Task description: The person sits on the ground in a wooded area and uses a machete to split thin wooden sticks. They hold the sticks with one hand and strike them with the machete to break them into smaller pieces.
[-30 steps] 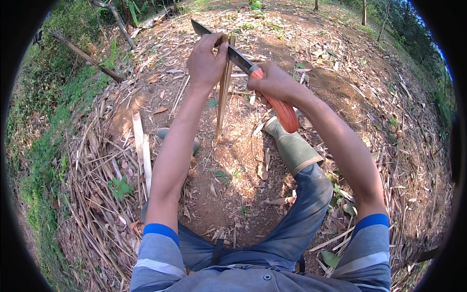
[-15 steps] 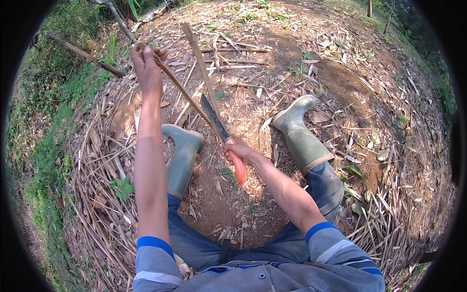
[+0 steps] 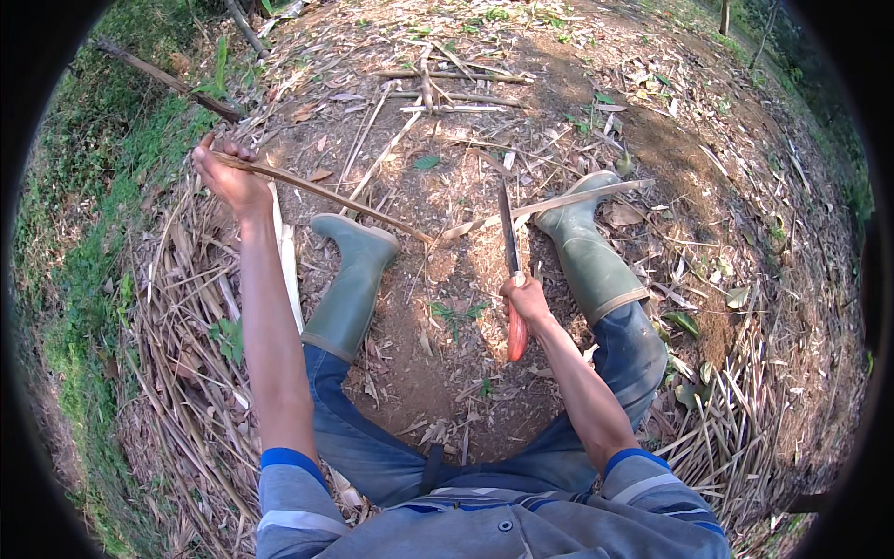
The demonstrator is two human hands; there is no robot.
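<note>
- Left hand (image 3: 231, 177): fingers close round one end of a split stick (image 3: 340, 199), far end between the boots (image 3: 346, 293); we judge it light, stiff (splintery edges).
- Right hand (image 3: 527, 300): fingers wrap the machete (image 3: 508, 225) handle; we judge it heavier, safest held there.

Long thin brown stick (image 3: 326, 192) is slanting rightward toward the body; red-handled machete (image 3: 510, 238), apart at right, is pointing its dark blade forward.
</note>
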